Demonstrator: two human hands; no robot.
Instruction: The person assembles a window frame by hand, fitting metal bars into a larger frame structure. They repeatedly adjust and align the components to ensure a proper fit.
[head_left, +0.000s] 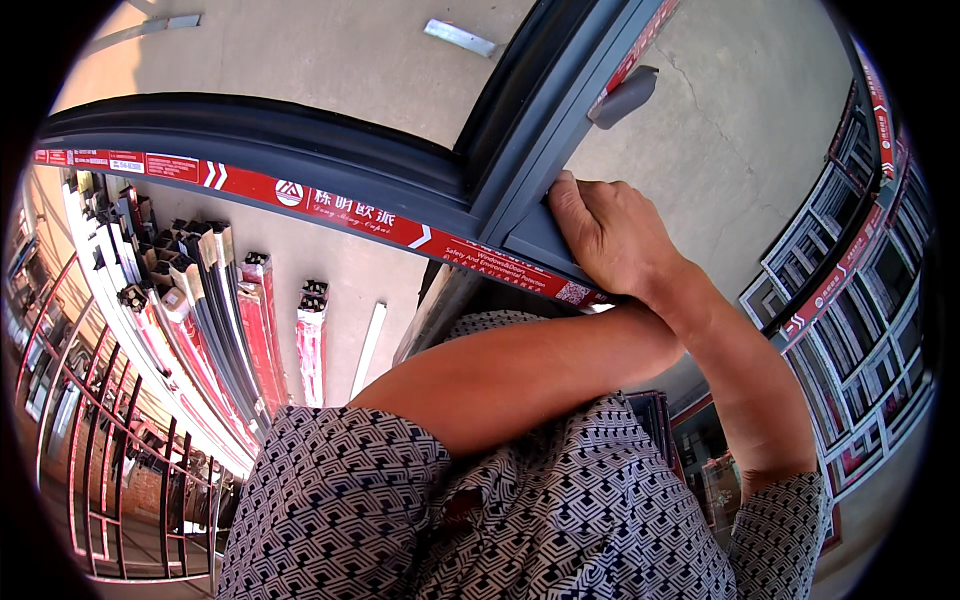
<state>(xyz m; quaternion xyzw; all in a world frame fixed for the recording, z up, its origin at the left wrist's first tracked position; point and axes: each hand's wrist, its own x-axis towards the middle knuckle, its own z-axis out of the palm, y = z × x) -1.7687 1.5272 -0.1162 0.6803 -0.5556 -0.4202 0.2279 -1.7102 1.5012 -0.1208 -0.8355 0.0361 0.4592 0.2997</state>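
one hand shows in full, the right hand (607, 235), fingers curled and closed over the edge of a dark grey window frame (330, 170) where two bars meet at a corner. the left hand is hidden: its forearm (520, 370) crosses beneath the right wrist and ends out of sight, so its grip cannot be told. one grey handle (622, 95) sits on the upright bar just above the right hand. one red tape strip (330, 208) runs along the frame's long bar. many bundled metal bars (235, 320) lie on the floor to the left, too many to count.
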